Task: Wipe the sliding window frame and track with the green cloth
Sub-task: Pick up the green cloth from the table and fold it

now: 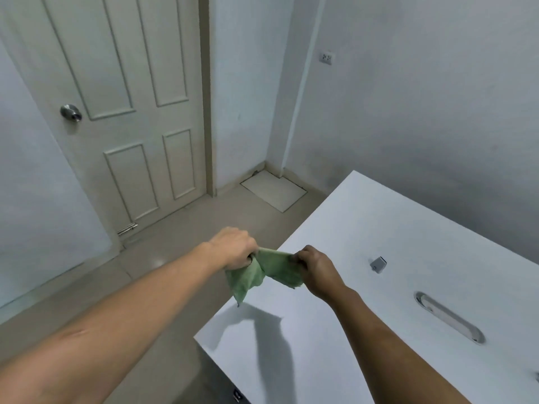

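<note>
Both hands' grip on green cloth [262,272], left hand [234,247], right hand [316,268], above white table [379,228]

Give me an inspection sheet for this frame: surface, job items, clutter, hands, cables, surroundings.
Surface: white table, bare apart from two fittings; shadows of the cloth and arm fall on its near corner.
Job's things: green cloth held in the air over the table corner, stretched between both hands. Window frame and track not in view.
Clutter: small grey clip on the table; oval metal grommet set into the top.
Hands: left hand has a closed grip on one end of the cloth; right hand pinches the other end.
Cables: nothing seen.
Surroundings: closed panel door with a metal knob, wall socket, tiled floor.
</note>
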